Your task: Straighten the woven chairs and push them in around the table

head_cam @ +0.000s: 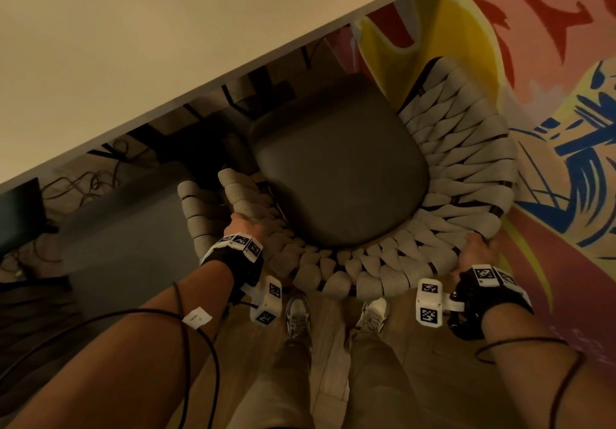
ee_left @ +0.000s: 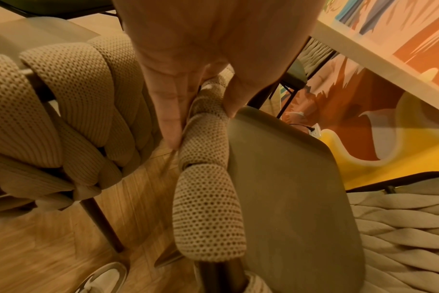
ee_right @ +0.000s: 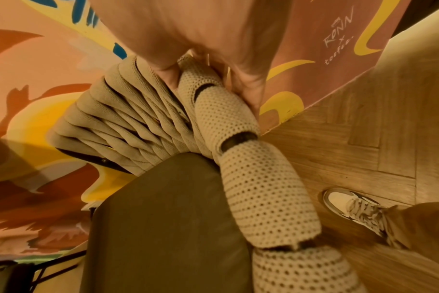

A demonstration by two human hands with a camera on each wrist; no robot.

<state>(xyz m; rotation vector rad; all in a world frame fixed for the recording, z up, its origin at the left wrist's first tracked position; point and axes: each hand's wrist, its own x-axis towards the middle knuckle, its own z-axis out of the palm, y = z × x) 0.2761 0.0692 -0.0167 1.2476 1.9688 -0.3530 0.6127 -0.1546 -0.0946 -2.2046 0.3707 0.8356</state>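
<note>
A woven chair point(head_cam: 443, 175) with a beige braided back and a dark seat cushion point(head_cam: 336, 162) stands in front of me, its front edge near the white table point(head_cam: 133, 38). My left hand point(head_cam: 245, 227) grips the padded rim point(ee_left: 206, 142) on the chair's left side, fingers point(ee_left: 168, 111) and thumb curled round it. My right hand point(head_cam: 476, 248) grips the rim point(ee_right: 223, 111) at the right rear. A second woven chair point(head_cam: 196, 215) sits close on the left, its braided back point(ee_left: 63, 111) beside my left hand.
A painted wall point(head_cam: 550, 78) in red, yellow and blue runs close along the chair's right side. Cables point(head_cam: 86, 175) and dark chair legs lie under the table. My shoes point(head_cam: 298, 315) stand on the wooden floor just behind the chair.
</note>
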